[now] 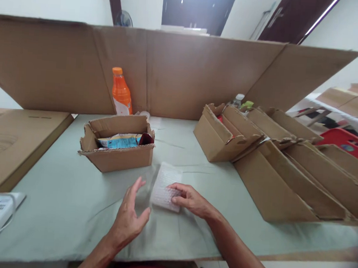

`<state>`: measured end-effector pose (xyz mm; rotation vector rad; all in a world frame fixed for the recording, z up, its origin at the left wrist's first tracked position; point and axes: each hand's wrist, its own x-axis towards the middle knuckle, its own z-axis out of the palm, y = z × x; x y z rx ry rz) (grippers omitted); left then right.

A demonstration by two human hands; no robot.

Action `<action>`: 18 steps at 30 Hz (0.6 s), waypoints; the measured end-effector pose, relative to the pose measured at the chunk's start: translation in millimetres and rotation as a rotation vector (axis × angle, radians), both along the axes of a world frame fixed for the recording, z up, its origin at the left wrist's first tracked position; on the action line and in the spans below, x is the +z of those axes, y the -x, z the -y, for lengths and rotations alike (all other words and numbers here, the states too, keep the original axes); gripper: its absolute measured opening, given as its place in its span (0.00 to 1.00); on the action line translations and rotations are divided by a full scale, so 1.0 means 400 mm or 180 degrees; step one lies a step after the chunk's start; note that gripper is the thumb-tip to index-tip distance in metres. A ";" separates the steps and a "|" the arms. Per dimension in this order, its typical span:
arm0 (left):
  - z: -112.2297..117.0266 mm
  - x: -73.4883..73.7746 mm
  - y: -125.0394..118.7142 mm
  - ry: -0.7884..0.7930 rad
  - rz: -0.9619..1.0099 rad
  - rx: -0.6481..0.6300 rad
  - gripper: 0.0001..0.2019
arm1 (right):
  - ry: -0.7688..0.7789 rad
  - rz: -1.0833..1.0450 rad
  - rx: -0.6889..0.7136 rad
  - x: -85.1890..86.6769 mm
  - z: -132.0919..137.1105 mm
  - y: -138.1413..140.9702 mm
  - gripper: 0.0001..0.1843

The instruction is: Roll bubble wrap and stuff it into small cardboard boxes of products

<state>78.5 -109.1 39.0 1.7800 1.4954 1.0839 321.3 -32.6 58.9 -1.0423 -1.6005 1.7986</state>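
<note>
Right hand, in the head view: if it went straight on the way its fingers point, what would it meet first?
The right hand would meet the bubble-wrap packet first; its fingertips appear to be on it, though exact contact depth is unclear.

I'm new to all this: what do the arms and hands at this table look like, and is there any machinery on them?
No machinery: these are a person's own left hand and right hand, both ungloved. I see no rings, watch or bracelet, and no cables or markings. The forearms are bare, with no sleeves in view.
</note>
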 end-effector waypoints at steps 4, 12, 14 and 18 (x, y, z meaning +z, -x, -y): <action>0.033 -0.012 -0.030 0.0555 0.0053 -0.0179 0.36 | 0.0185 0.0099 0.0204 -0.014 0.066 0.010 0.19; 0.024 -0.036 -0.038 0.0285 -0.0783 0.0273 0.29 | -0.2274 0.1502 -0.0819 -0.004 0.131 -0.015 0.16; 0.020 -0.044 -0.035 0.0107 -0.0998 0.0260 0.29 | -0.2840 0.1621 -0.0539 0.001 0.151 -0.012 0.16; 0.018 -0.047 -0.030 -0.0180 -0.1300 0.0248 0.28 | -0.3359 0.2009 0.0238 -0.016 0.167 0.024 0.20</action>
